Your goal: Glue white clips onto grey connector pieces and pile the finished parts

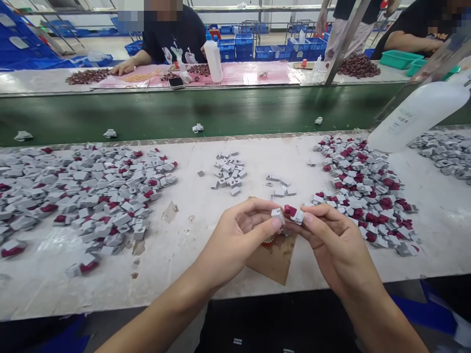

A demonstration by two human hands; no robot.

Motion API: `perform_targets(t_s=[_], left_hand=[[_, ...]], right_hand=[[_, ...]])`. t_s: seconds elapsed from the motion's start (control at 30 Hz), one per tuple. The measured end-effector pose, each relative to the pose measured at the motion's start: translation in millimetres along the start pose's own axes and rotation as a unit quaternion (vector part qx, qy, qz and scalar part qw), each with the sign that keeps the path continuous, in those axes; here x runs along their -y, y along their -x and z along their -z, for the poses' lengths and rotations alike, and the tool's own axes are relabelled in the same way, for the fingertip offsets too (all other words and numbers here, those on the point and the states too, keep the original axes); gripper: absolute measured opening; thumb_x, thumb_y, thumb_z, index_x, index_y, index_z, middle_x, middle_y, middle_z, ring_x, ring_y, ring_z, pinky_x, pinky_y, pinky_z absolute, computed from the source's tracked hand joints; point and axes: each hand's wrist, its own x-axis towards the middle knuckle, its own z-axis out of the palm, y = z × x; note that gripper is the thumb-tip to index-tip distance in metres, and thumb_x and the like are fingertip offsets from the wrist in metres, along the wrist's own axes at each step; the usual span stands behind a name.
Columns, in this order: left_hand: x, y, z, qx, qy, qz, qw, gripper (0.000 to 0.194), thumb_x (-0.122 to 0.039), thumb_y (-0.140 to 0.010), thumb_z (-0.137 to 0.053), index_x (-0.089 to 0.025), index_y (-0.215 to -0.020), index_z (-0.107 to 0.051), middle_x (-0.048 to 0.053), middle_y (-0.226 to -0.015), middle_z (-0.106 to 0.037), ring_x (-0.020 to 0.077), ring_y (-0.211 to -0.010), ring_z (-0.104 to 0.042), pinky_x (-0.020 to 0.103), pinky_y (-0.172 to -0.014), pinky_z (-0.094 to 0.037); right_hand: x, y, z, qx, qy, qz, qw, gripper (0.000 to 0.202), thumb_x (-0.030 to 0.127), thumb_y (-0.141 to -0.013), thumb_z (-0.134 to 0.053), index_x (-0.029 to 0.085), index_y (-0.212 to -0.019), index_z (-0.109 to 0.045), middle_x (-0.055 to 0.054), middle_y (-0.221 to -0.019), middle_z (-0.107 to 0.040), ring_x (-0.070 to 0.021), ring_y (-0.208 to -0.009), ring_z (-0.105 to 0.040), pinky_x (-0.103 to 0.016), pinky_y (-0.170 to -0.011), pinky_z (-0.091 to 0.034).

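Observation:
My left hand pinches a small grey plastic block between thumb and fingers. Facing it, my right hand grips a grey and dark red plastic piece, its red end toward the grey block. The two pieces are very close together; I cannot tell whether they touch. Under my hands lies a brown cardboard piece, partly covered by them. Just beyond are a few loose grey pieces and a small heap of grey blocks.
Grey and red pieces form a wide pile at left and another pile at right. A large white bottle leans at far right. Behind the table runs a green conveyor belt carrying small white pieces. People work across it.

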Motion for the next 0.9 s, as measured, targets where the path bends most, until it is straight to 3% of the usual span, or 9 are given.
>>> perform_targets(t_s=[0.23, 0.43, 0.53, 0.63, 0.73, 0.77, 0.83, 0.9], left_hand=[[0.5, -2.3, 1.2, 0.013, -0.004, 0.000, 1.000, 0.026, -0.034, -0.100, -0.090, -0.017, -0.119, -0.084, 0.010, -0.113, -0.089, 0.0196, -0.098, -0.082, 0.027, -0.089, -0.066], [-8.1, -4.2, 5.5, 0.029, -0.061, -0.016, 0.998, 0.017, -0.030, -0.100, -0.088, -0.018, -0.112, -0.084, 0.009, -0.104, -0.087, 0.0231, -0.096, -0.083, 0.032, -0.085, -0.068], [-18.0, -18.4, 11.5, 0.042, -0.114, -0.031, 0.992, 0.016, -0.030, -0.098, -0.088, -0.019, -0.109, -0.084, 0.008, -0.102, -0.087, 0.0239, -0.093, -0.083, 0.034, -0.083, -0.068], [-32.9, -50.1, 18.9, 0.071, -0.197, -0.065, 0.976, 0.015, -0.028, -0.097, -0.086, -0.020, -0.110, -0.082, 0.007, -0.107, -0.086, 0.0250, -0.096, -0.084, 0.036, -0.084, -0.068], [-51.9, -101.4, 29.0, 0.048, -0.304, -0.122, 0.944, 0.014, -0.022, -0.098, -0.082, -0.020, -0.111, -0.082, 0.007, -0.107, -0.087, 0.0251, -0.098, -0.082, 0.040, -0.090, -0.065], [-58.2, -122.1, 33.6, 0.016, -0.337, -0.133, 0.932, 0.012, -0.019, -0.096, -0.083, -0.020, -0.108, -0.083, 0.008, -0.105, -0.087, 0.0251, -0.098, -0.082, 0.040, -0.091, -0.064], [-69.2, -166.0, 45.0, -0.071, -0.372, -0.118, 0.918, 0.010, -0.015, -0.092, -0.087, -0.020, -0.100, -0.083, 0.009, -0.103, -0.086, 0.0260, -0.099, -0.079, 0.041, -0.090, -0.061], [-76.3, -208.6, 58.4, -0.143, -0.371, -0.095, 0.913, 0.013, -0.008, -0.087, -0.088, -0.019, -0.090, -0.081, 0.010, -0.097, -0.084, 0.0261, -0.097, -0.077, 0.041, -0.088, -0.059]], right_hand=[[-1.6, 0.8, 4.9, 0.003, 0.040, 0.007, 0.999, 0.016, 0.040, -0.091, -0.099, 0.028, -0.095, -0.090, -0.004, -0.097, -0.089, -0.0213, -0.092, -0.085, -0.032, -0.087, -0.073], [8.7, -11.7, 11.4, 0.068, 0.126, 0.024, 0.989, 0.014, 0.041, -0.092, -0.098, 0.029, -0.095, -0.091, -0.004, -0.094, -0.088, -0.0198, -0.088, -0.085, -0.025, -0.077, -0.069], [19.1, -24.5, 8.2, 0.084, 0.147, 0.014, 0.986, 0.021, 0.044, -0.087, -0.101, 0.027, -0.092, -0.089, -0.005, -0.094, -0.088, -0.0223, -0.089, -0.085, -0.029, -0.078, -0.070], [34.6, -51.6, 1.9, 0.104, 0.202, 0.015, 0.974, 0.029, 0.050, -0.087, -0.100, 0.025, -0.094, -0.088, -0.007, -0.094, -0.088, -0.0277, -0.094, -0.085, -0.039, -0.086, -0.073], [56.2, -105.7, -2.4, 0.116, 0.354, 0.048, 0.927, 0.027, 0.047, -0.098, -0.089, 0.023, -0.112, -0.089, -0.012, -0.112, -0.088, -0.0296, -0.097, -0.084, -0.047, -0.090, -0.072], [63.7, -129.9, -2.9, 0.098, 0.428, 0.062, 0.897, 0.027, 0.041, -0.103, -0.084, 0.023, -0.122, -0.087, -0.013, -0.122, -0.086, -0.0294, -0.097, -0.084, -0.048, -0.089, -0.072], [76.2, -183.5, -2.6, 0.003, 0.585, 0.104, 0.804, 0.035, 0.025, -0.108, -0.074, 0.023, -0.142, -0.080, -0.015, -0.138, -0.082, -0.0299, -0.106, -0.083, -0.048, -0.093, -0.071], [82.5, -236.7, -1.6, -0.034, 0.628, 0.113, 0.770, 0.043, 0.009, -0.105, -0.070, 0.016, -0.147, -0.077, -0.020, -0.146, -0.076, -0.0359, -0.130, -0.076, -0.052, -0.113, -0.062]])
